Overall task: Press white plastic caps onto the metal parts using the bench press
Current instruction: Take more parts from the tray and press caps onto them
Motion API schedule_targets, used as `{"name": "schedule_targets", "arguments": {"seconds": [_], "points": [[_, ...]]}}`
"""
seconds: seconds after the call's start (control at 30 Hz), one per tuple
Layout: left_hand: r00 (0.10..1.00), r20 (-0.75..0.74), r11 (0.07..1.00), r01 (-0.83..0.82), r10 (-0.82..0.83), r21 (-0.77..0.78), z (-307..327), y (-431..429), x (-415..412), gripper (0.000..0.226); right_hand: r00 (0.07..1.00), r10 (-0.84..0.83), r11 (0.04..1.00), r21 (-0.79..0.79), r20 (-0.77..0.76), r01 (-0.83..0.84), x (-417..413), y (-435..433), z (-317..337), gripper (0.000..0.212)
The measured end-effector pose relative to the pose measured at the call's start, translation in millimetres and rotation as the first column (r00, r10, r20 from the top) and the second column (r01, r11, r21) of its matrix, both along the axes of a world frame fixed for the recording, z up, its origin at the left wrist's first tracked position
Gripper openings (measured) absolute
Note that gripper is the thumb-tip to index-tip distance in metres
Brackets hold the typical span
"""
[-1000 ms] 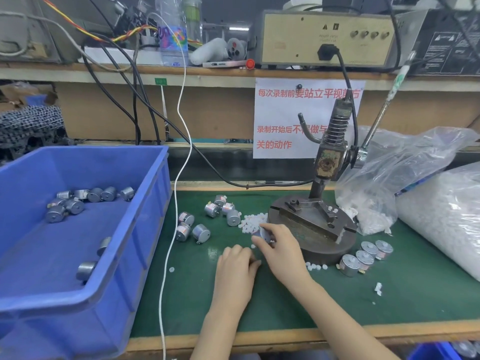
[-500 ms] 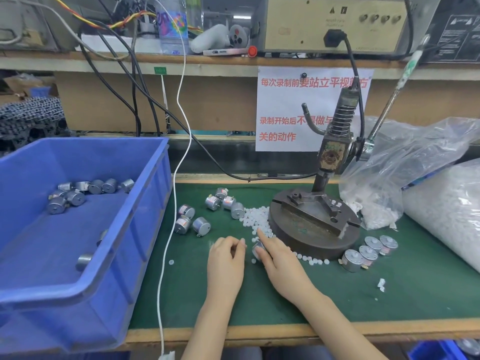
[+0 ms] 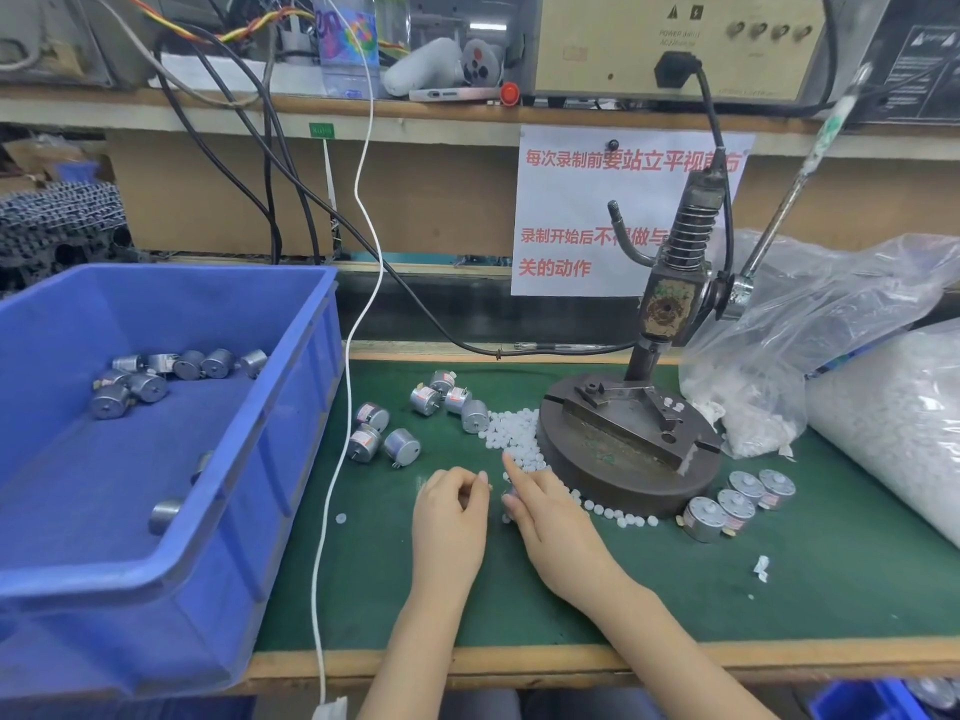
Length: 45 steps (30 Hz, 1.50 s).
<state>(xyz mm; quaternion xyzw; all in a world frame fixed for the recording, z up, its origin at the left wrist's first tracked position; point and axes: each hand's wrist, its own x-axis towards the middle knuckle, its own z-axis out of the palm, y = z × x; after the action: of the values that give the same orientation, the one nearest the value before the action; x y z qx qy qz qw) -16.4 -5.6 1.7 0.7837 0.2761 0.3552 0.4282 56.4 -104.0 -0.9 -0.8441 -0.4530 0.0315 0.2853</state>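
Note:
My right hand (image 3: 553,519) grips a small silver metal part (image 3: 510,495) on the green mat, its index finger stretched toward the loose white caps (image 3: 511,433). My left hand (image 3: 451,517) sits just left of it, fingertips curled together and pinching something tiny, seemingly a white cap. The bench press (image 3: 623,459) stands behind and right of both hands, its round base bare at the front and its lever (image 3: 795,189) raised. Several metal parts (image 3: 387,433) lie on the mat to the left.
A blue bin (image 3: 291,407) with several metal parts fills the left side. Three metal parts (image 3: 737,504) stand right of the press base. Clear bags of white caps (image 3: 893,418) lie at the right. A white cable (image 3: 332,485) hangs across the mat.
Both hands drew slightly toward me and left along the press base. The right hand still holds the metal part, and the left hand's fingers have curled in beside it.

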Motion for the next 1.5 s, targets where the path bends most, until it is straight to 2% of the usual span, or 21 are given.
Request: {"name": "schedule_targets", "arguments": {"seconds": [0.27,0.47,0.67,0.8,0.87,0.97,1.07,1.17,1.27,1.4,1.5], "points": [[1.0,-0.01,1.0,-0.009,0.009,0.018,0,-1,0,0.024,0.995,0.022,0.995,-0.103,0.094,-0.012,-4,1,3,0.052],[1.0,-0.009,0.999,-0.027,0.027,0.039,-1,0,1,0.026,0.968,0.004,0.982,-0.185,0.253,0.044,-8,6,-2,0.054],[1.0,0.005,0.999,-0.029,0.029,0.019,-1,0,0,0.024,0.951,-0.009,0.981,-0.184,0.31,0.069,-11,8,-5,0.053],[0.999,-0.019,0.999,-0.03,0.031,0.028,-2,0,0,0.025,0.959,-0.027,0.992,-0.113,0.283,0.061,-13,12,-6,0.052],[1.0,-0.018,1.0,-0.023,0.023,0.016,-1,-1,-1,0.025,0.96,-0.061,0.987,-0.125,0.272,0.098,-12,10,-8,0.053],[0.999,-0.036,1.0,-0.015,0.016,0.021,-2,-2,-1,0.024,0.956,-0.102,0.994,-0.007,0.276,0.108,-12,6,-9,0.052],[0.999,-0.042,1.0,-0.007,0.008,0.026,-1,-2,-1,0.023,0.966,-0.128,0.992,0.017,0.226,0.128,-8,-6,-7,0.052],[0.999,-0.05,1.0,-0.007,0.008,0.025,-1,-2,-2,0.024,0.971,-0.136,0.99,0.052,0.196,0.128,-8,-18,-2,0.038],[0.998,-0.055,0.999,0.001,0.001,0.035,0,-2,-2,0.024,0.984,-0.138,0.99,0.017,0.11,0.137,-7,-29,8,0.03],[0.998,-0.058,0.999,0.007,-0.005,0.032,0,-3,-2,0.023,0.99,-0.115,0.983,-0.137,0.076,0.124,0,-42,22,0.041],[0.998,-0.06,1.0,0.011,-0.01,0.019,1,-4,-3,0.024,0.994,-0.11,0.985,-0.132,-0.009,0.108,4,-50,29,0.043]]}}
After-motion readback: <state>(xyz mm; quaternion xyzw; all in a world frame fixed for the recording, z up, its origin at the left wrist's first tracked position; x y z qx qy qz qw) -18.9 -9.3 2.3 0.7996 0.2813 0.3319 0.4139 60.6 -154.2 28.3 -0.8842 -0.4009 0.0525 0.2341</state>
